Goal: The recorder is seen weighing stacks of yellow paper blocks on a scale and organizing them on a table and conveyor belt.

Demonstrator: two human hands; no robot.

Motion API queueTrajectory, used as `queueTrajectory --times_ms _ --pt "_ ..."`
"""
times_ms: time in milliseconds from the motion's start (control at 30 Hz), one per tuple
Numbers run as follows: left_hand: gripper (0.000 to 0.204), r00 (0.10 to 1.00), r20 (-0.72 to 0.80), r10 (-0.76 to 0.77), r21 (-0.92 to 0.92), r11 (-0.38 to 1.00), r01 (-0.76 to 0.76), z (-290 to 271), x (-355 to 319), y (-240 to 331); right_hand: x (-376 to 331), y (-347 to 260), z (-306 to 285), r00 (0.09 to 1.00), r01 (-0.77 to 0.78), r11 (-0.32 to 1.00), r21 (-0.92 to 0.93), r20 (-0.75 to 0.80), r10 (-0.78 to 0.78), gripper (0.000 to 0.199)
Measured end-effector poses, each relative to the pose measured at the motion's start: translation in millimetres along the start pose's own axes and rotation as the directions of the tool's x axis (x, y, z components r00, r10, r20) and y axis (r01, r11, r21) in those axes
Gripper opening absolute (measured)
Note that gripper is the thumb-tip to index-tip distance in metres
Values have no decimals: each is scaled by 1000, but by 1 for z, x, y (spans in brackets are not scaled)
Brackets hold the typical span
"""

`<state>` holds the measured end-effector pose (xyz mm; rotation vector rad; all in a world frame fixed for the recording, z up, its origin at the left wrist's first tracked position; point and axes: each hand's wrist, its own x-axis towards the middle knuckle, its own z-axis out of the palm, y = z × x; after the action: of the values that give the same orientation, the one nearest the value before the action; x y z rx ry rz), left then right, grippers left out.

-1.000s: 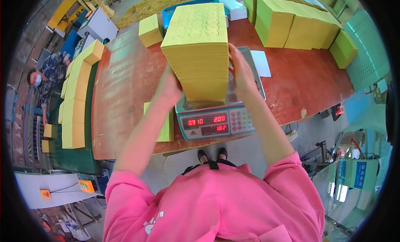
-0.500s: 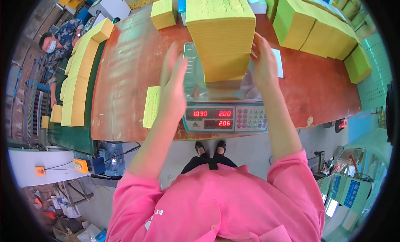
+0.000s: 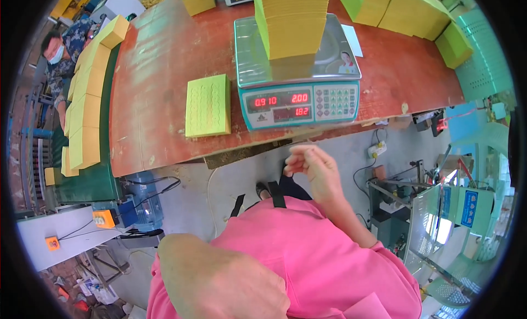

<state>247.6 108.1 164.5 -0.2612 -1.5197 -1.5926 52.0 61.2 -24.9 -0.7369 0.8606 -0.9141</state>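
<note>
A tall stack of yellow paper (image 3: 293,28) stands on the steel plate of a digital scale (image 3: 299,108), its top cut off by the picture's edge. Left of the scale lies a lower stack of yellow paper (image 3: 207,106) with curved punch marks on top. Beyond the table's front edge, on my side, my right hand (image 3: 314,168) is raised with loosely bent fingers and nothing visible in it. My left hand (image 3: 230,283) is close before my pink shirt, back upward, its fingers turned under and hidden. Neither hand touches the paper or the scale.
The red tabletop (image 3: 159,94) carries more yellow paper blocks (image 3: 409,14) at the far right. At the left, yellow blocks (image 3: 88,110) line a green surface, with a masked person (image 3: 66,53) beside them. A power strip (image 3: 377,149) lies on the floor.
Both hands have left the sides of the tall stack and drawn back toward my body. The view has shifted, placing the scale higher in the picture. Its red display reads differently.
</note>
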Motion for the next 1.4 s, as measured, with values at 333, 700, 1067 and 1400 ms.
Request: queueTrajectory --times_ms 333,700,1067,1400 --pt "35 997 62 54 -49 997 -51 38 -32 8 -61 23 34 996 -2 976 -219 86 21 26" --pt "19 998 35 53 393 917 -63 34 13 2 -29 1 15 975 31 987 -155 224 4 21" --pt "9 82 -982 172 156 475 866 -111 -87 -71 59 -89 -94 957 33 942 -333 283 66 20" --pt "57 267 -954 137 158 -528 834 -124 -159 -92 106 -137 -113 859 141 907 -397 504 87 17"
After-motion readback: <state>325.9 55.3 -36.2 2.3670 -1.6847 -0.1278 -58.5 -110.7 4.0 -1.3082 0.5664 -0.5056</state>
